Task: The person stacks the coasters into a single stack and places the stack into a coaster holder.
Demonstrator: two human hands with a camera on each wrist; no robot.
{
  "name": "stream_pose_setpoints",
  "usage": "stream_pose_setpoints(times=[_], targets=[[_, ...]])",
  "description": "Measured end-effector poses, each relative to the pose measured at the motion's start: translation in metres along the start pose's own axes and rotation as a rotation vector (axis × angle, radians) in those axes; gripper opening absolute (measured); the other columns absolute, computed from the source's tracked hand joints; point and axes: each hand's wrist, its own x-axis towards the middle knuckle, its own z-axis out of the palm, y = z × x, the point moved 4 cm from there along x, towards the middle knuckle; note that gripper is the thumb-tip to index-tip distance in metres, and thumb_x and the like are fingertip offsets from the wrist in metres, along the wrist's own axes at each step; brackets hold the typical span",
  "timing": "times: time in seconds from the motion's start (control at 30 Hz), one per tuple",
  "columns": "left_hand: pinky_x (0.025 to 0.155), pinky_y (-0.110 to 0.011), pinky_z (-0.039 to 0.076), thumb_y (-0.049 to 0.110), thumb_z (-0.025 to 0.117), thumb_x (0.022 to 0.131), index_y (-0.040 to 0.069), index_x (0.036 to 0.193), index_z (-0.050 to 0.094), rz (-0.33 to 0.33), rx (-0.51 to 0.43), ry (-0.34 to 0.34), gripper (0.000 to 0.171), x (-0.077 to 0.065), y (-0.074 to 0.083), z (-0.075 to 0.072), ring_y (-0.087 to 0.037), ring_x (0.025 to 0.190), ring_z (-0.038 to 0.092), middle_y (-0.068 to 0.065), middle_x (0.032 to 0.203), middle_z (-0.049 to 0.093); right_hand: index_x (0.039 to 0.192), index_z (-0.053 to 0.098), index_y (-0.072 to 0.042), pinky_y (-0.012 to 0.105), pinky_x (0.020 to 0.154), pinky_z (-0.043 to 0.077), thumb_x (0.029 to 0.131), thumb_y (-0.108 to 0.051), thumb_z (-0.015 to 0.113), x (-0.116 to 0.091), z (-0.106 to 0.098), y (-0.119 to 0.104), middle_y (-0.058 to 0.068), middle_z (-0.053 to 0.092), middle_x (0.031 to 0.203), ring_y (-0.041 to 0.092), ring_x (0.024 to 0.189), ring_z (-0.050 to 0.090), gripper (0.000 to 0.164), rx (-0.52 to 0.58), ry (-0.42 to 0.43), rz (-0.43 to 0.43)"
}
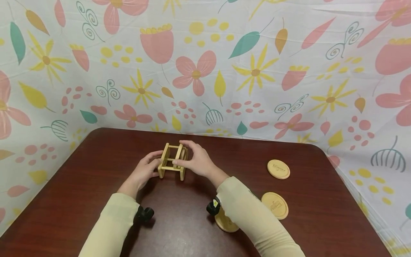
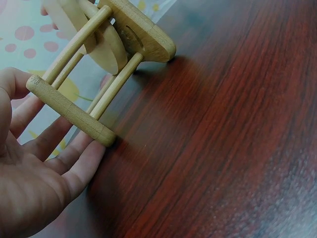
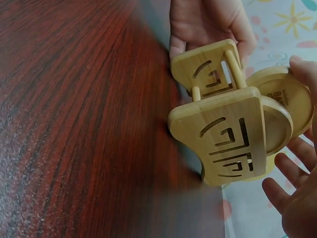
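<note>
A light wooden coaster holder (image 1: 163, 164), with two cut-out side panels joined by dowels, stands towards the back of the table. My left hand (image 1: 146, 170) holds its left end panel (image 2: 69, 109), thumb at the upper corner and fingers along the outer face. A round wooden coaster (image 2: 110, 47) sits between the dowels, close to the right panel (image 3: 223, 139). Above the holder's opening, my right hand (image 1: 200, 159) pinches another lettered coaster (image 3: 295, 101) by its rim. That coaster overlaps the seated one in the right wrist view, and the holder partly hides both.
Two round wooden coasters lie on the right of the dark table, one farther back (image 1: 278, 169) and one nearer (image 1: 278, 208). Another coaster (image 1: 224, 223) is partly hidden by my right sleeve. A patterned cloth (image 1: 196, 107) hangs behind the table's back edge.
</note>
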Motion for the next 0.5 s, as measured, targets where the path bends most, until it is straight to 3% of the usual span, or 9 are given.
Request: stream_pose_setpoints(times=[0.5], targets=[[0.091,-0.041,0.05,0.025,0.045,0.099,0.016,0.143,0.038,0.005,-0.006,0.004,0.046,-0.0011,0.001,0.0008,-0.03,0.118,0.053,-0.015,0.139,0.043,0.141,0.044,-0.018,0.047,0.102,0.04,0.078,-0.046,0.074,0.0076,0.0025,0.0032,0.006,0.049,0.138,0.026,0.128,0.044,0.075,-0.083,-0.038,0.006]])
